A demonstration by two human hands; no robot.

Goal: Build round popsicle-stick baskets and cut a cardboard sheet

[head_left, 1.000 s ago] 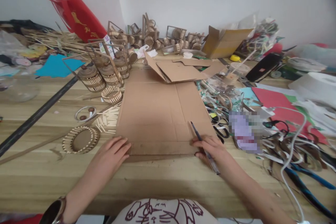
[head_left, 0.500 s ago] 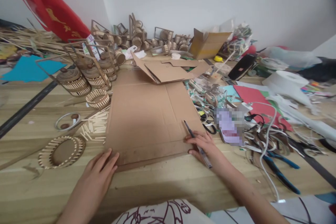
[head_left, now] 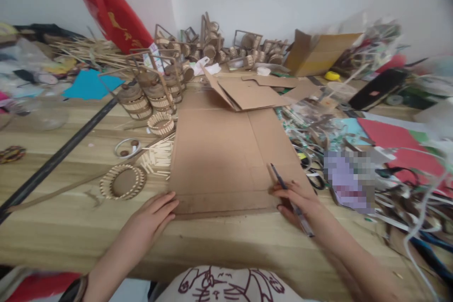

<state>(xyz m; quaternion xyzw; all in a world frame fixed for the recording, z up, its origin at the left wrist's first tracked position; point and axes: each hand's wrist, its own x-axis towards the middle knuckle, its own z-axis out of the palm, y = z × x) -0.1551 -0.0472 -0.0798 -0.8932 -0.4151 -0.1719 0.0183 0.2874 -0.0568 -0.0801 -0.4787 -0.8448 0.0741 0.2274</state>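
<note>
A large flat sheet of brown cardboard point(head_left: 219, 151) lies on the wooden table in front of me. My left hand point(head_left: 152, 214) rests at its lower left corner, fingers extended and holding nothing. At the lower right edge my right hand point(head_left: 300, 207) holds a pen point(head_left: 292, 200), its dark tip pointing up and away over the cardboard. Folded cardboard pieces point(head_left: 251, 94) lie on the far end of the sheet. Left of it are a round woven tray point(head_left: 122, 182), short light sticks point(head_left: 159, 155) and a small slatted ring point(head_left: 161, 123).
Small lanterns point(head_left: 134, 101) stand at the back left, near a blue sheet point(head_left: 90, 84) and a red bag point(head_left: 113, 14). An open box point(head_left: 320, 54) sits at the back. Strips, a black speaker point(head_left: 378, 88), a blurred purple object point(head_left: 347, 181) and a white cable point(head_left: 421, 217) crowd the right.
The camera view has turned left, so everything appears farther right. My left hand has slid slightly off the cardboard's corner to its left edge. The right hand still holds the pen.
</note>
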